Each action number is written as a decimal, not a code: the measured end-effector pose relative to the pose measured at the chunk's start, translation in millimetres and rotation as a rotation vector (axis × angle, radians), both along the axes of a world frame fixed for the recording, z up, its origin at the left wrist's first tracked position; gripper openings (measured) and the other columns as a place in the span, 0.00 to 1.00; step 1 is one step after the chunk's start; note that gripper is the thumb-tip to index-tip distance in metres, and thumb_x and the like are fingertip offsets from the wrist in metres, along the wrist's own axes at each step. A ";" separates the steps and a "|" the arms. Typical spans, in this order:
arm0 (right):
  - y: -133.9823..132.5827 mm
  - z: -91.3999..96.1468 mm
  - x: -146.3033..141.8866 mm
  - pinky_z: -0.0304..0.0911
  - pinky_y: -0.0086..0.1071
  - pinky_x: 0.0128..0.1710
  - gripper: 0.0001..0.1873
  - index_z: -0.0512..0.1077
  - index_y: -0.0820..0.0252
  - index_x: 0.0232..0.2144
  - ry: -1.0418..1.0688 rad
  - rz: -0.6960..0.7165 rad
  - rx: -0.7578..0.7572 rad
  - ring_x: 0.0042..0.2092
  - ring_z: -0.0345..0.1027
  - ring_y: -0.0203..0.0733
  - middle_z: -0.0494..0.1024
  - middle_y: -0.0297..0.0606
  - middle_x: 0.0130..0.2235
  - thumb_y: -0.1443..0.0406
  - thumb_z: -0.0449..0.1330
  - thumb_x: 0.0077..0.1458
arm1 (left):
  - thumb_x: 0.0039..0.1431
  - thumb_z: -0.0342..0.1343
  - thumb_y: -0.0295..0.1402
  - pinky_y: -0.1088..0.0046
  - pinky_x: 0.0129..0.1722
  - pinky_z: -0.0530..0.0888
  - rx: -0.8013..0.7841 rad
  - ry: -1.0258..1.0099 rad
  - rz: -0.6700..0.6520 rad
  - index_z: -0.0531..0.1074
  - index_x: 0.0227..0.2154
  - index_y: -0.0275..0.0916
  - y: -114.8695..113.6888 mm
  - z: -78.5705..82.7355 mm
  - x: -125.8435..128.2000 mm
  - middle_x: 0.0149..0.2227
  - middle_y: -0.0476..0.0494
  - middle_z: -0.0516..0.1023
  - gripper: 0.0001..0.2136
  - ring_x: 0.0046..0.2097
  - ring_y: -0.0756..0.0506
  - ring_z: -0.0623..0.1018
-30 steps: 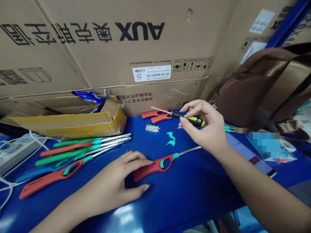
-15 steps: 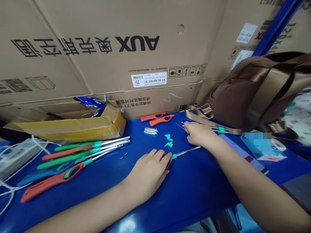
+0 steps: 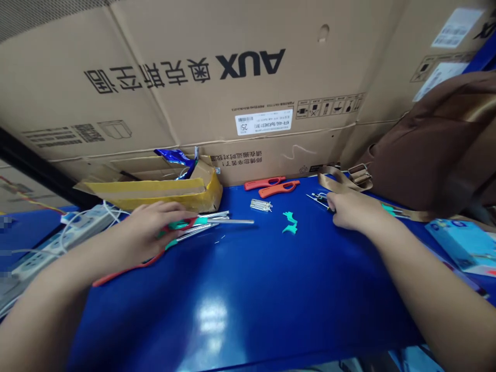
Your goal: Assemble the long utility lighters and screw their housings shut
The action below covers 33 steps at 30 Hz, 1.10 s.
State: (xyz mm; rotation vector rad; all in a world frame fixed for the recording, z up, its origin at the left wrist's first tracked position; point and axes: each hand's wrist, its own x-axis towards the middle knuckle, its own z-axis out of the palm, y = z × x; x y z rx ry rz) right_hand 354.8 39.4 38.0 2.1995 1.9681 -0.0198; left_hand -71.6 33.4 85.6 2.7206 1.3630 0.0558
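My left hand is closed round a red long-nozzle lighter, whose metal tube points right. It is over a pile of similar lighters, which it partly hides. At the back right, the fingers of my right hand are pinched together beside thin metal rods and small wired parts. What exactly lies between those fingertips is hidden. Two teal plastic pieces rest on the blue table between my hands. Behind them are a bundle of small clear-and-metal parts and two handle shells, red and orange.
A yellow-taped cardboard box stands at the back left, near a white power strip with cables. A large carton forms the back wall. To the right are a brown bag with straps and a blue packet.
My left hand has carried the red lighter leftward from mid-table to the pile. My right hand stays by the small metal parts. The camera view has turned left.
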 end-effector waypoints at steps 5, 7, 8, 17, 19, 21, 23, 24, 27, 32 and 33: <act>5.3 -8.6 -5.4 0.62 0.42 0.37 0.10 0.75 0.61 0.37 0.034 0.096 0.192 0.47 0.72 0.59 0.77 0.54 0.46 0.70 0.56 0.54 | 0.71 0.49 0.38 0.66 0.54 0.74 -0.096 -0.161 0.141 0.73 0.54 0.38 3.0 0.4 -24.0 0.54 0.44 0.79 0.16 0.53 0.42 0.77; 9.5 -13.5 -12.9 0.63 0.44 0.45 0.13 0.75 0.60 0.42 0.063 0.174 0.292 0.53 0.69 0.58 0.76 0.53 0.51 0.69 0.52 0.58 | 0.70 0.52 0.43 0.66 0.55 0.74 -0.081 -0.212 0.194 0.73 0.54 0.37 5.2 -5.5 -24.2 0.54 0.44 0.79 0.18 0.53 0.41 0.78; 11.9 -16.7 -17.0 0.62 0.46 0.48 0.15 0.75 0.59 0.44 0.079 0.213 0.329 0.55 0.68 0.58 0.76 0.51 0.52 0.68 0.51 0.60 | 0.69 0.53 0.45 0.65 0.54 0.74 -0.058 -0.217 0.215 0.74 0.53 0.38 7.0 -9.2 -24.7 0.54 0.44 0.80 0.18 0.52 0.41 0.79; 32.4 -57.1 -32.0 0.47 0.64 0.65 0.29 0.67 0.61 0.63 0.145 0.377 0.408 0.63 0.59 0.60 0.67 0.51 0.67 0.72 0.48 0.61 | 0.67 0.49 0.55 0.62 0.51 0.76 0.089 -0.111 0.245 0.78 0.45 0.40 10.8 -18.7 -33.3 0.50 0.42 0.82 0.24 0.48 0.40 0.80; 34.8 -59.7 -31.0 0.46 0.65 0.65 0.26 0.70 0.59 0.60 0.155 0.386 0.409 0.63 0.60 0.59 0.68 0.49 0.66 0.72 0.48 0.62 | 0.67 0.51 0.53 0.64 0.51 0.75 0.099 -0.124 0.217 0.78 0.45 0.41 6.4 -18.2 -27.0 0.48 0.42 0.82 0.21 0.48 0.40 0.80; 36.2 -59.4 -30.0 0.48 0.62 0.64 0.22 0.73 0.59 0.55 0.167 0.389 0.419 0.61 0.62 0.58 0.71 0.49 0.63 0.70 0.48 0.64 | 0.64 0.57 0.52 0.63 0.54 0.74 0.109 -0.132 0.133 0.77 0.48 0.42 3.1 -21.6 -20.8 0.50 0.43 0.80 0.20 0.50 0.40 0.78; 36.9 -58.4 -29.0 0.52 0.59 0.63 0.19 0.75 0.59 0.51 0.179 0.388 0.433 0.58 0.64 0.58 0.73 0.51 0.58 0.68 0.49 0.64 | 0.59 0.62 0.53 0.59 0.57 0.71 0.098 -0.108 0.055 0.76 0.52 0.43 2.3 -28.7 -17.3 0.54 0.42 0.78 0.24 0.54 0.38 0.76; 37.2 -58.3 -28.5 0.55 0.58 0.61 0.18 0.76 0.60 0.49 0.185 0.389 0.440 0.56 0.64 0.58 0.73 0.51 0.56 0.68 0.50 0.64 | 0.57 0.64 0.54 0.57 0.58 0.71 0.088 -0.091 0.034 0.75 0.54 0.44 3.0 -33.0 -16.7 0.56 0.41 0.77 0.27 0.56 0.36 0.75; 38.1 -60.2 -26.9 0.58 0.55 0.58 0.16 0.76 0.61 0.47 0.205 0.394 0.462 0.54 0.65 0.58 0.73 0.53 0.53 0.66 0.51 0.64 | 0.55 0.64 0.54 0.53 0.58 0.70 0.073 -0.082 -0.004 0.74 0.57 0.46 7.9 -44.7 -17.9 0.57 0.39 0.76 0.30 0.57 0.33 0.74; 39.4 -64.6 -25.7 0.60 0.52 0.54 0.11 0.77 0.61 0.41 0.246 0.421 0.518 0.52 0.65 0.58 0.73 0.52 0.52 0.65 0.55 0.63 | 0.63 0.58 0.50 0.58 0.53 0.73 0.076 -0.094 -0.033 0.75 0.55 0.41 17.3 -53.3 -17.1 0.52 0.37 0.78 0.24 0.52 0.36 0.77; 39.5 -64.8 -26.0 0.60 0.52 0.54 0.10 0.77 0.60 0.40 0.254 0.432 0.532 0.52 0.66 0.58 0.74 0.52 0.51 0.65 0.55 0.63 | 0.64 0.56 0.50 0.58 0.52 0.74 0.081 -0.100 -0.040 0.75 0.54 0.40 19.0 -54.2 -16.4 0.51 0.37 0.79 0.23 0.51 0.37 0.78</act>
